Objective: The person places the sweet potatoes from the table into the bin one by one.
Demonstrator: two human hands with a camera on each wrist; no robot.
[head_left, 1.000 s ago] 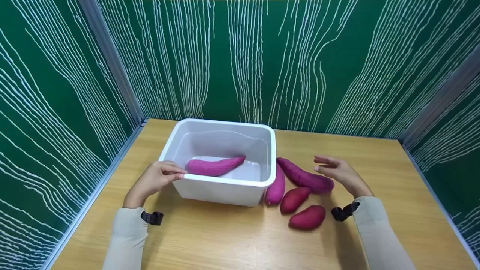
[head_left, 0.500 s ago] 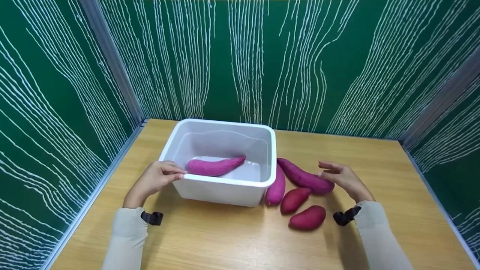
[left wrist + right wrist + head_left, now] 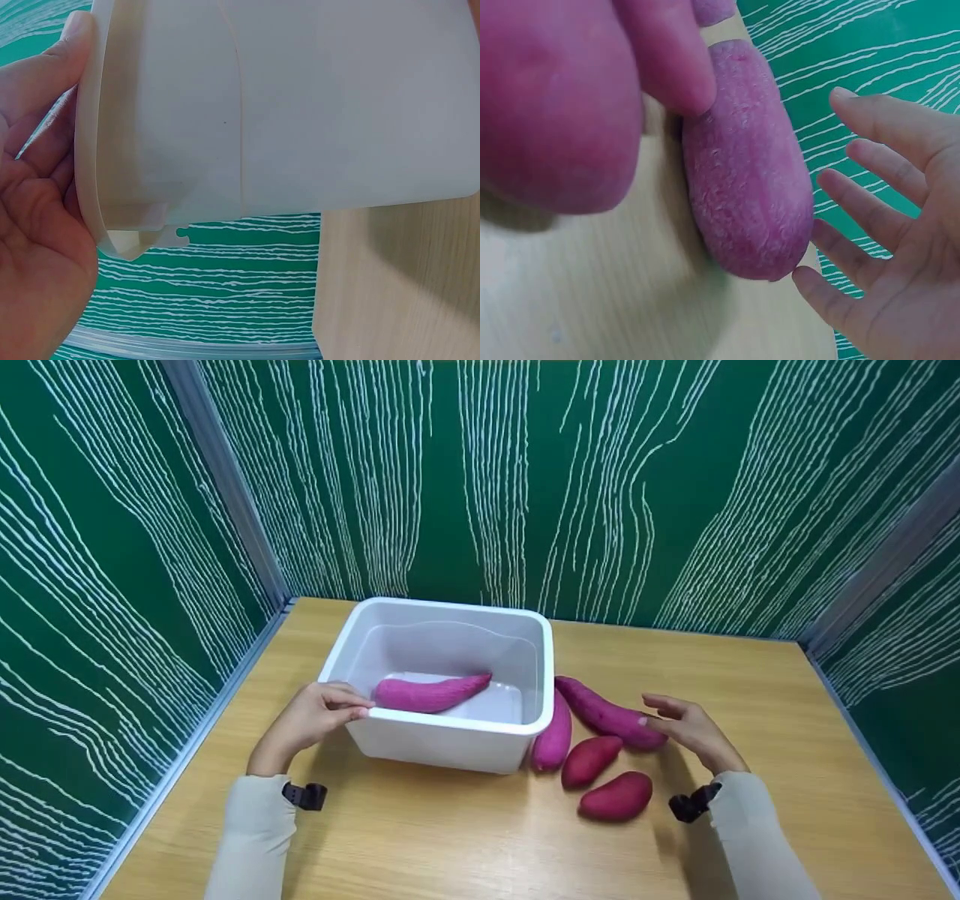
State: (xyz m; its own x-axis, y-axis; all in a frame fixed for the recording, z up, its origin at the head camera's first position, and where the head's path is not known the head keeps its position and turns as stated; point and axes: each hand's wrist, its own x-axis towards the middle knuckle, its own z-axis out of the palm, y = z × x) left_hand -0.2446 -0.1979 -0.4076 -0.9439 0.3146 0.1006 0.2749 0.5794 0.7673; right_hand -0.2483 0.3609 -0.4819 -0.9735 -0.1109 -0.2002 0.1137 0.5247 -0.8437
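Observation:
A white plastic tub [image 3: 442, 746] stands on the table with one purple sweet potato [image 3: 431, 694] lying on its floor. My left hand [image 3: 315, 718] grips the rim at the tub's front left corner; the left wrist view shows the thumb [image 3: 71, 45] against that rim. To the tub's right lies a long purple sweet potato [image 3: 611, 718]. My right hand [image 3: 694, 731] is beside its near end, fingers apart and slightly bent. In the right wrist view the fingertips [image 3: 821, 231] are very near its skin; I cannot tell if they touch. Nothing is held there.
Against the tub's right side rests another purple sweet potato [image 3: 553, 735]. Two shorter red sweet potatoes [image 3: 590, 761] lie in front of the long one. Green walls with white wavy lines [image 3: 480, 472] enclose the wooden table [image 3: 450, 840] at the back and sides.
My right hand has come down and slightly toward me, to the near end of the long sweet potato. The left hand and tub have stayed put.

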